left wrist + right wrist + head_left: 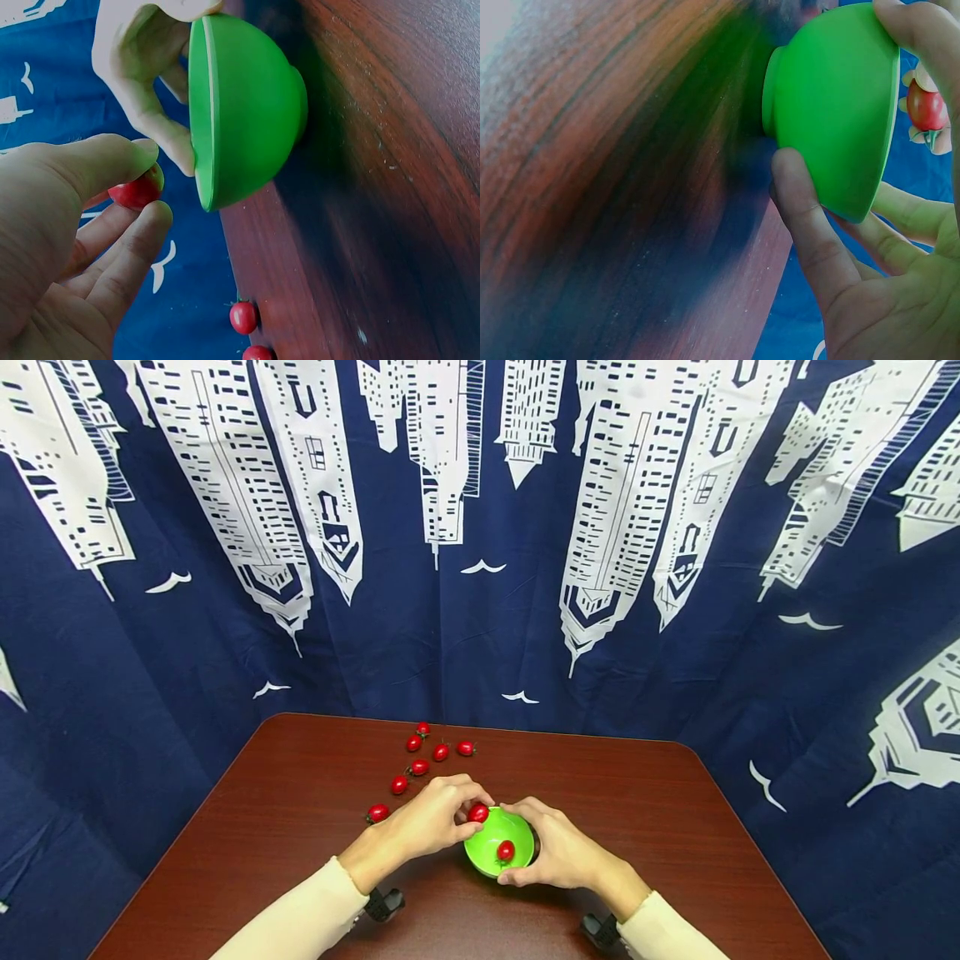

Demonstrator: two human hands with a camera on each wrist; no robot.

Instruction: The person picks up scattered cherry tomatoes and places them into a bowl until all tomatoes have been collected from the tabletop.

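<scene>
A green bowl (491, 831) is gripped by my right hand (562, 847), thumb at its near rim and fingers round the far side. One cherry tomato (506, 851) lies inside the bowl. My left hand (435, 814) pinches another cherry tomato (478, 812) between thumb and fingers, over the bowl's left rim in the head view. In the left wrist view this held tomato (139, 191) shows beside the open side of the bowl (251, 112). The right wrist view shows its green stem, with the right fingers (817, 232) against the bowl's outside.
Several loose cherry tomatoes (420, 767) lie on the brown table (637, 802), left of and beyond the bowl. One tomato (378, 812) sits close by my left forearm. A dark blue curtain (465, 635) with white building prints hangs behind the table's far edge.
</scene>
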